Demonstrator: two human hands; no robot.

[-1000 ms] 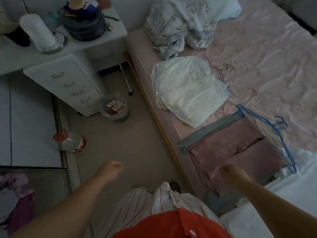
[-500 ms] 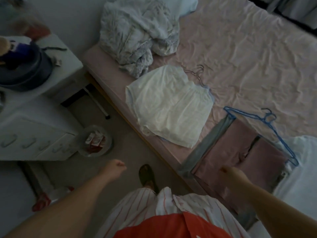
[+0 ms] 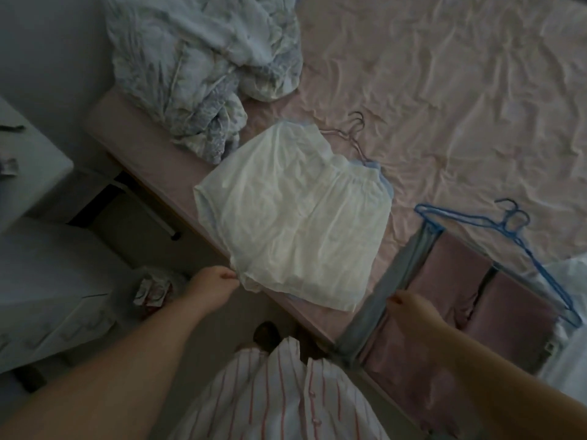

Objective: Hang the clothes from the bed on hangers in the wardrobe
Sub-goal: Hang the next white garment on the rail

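white garment (image 3: 295, 230) flat, crumpled, overhanging bed (image 3: 460, 100) edge

No readable text from my feed. The packets in the bin (image 3: 149, 289) carry some print, but it's too dark and blurred for me to make out. I see nothing legible on the white garment (image 3: 292, 230), the pink garment (image 3: 460, 312) or the blue hanger (image 3: 508, 230).
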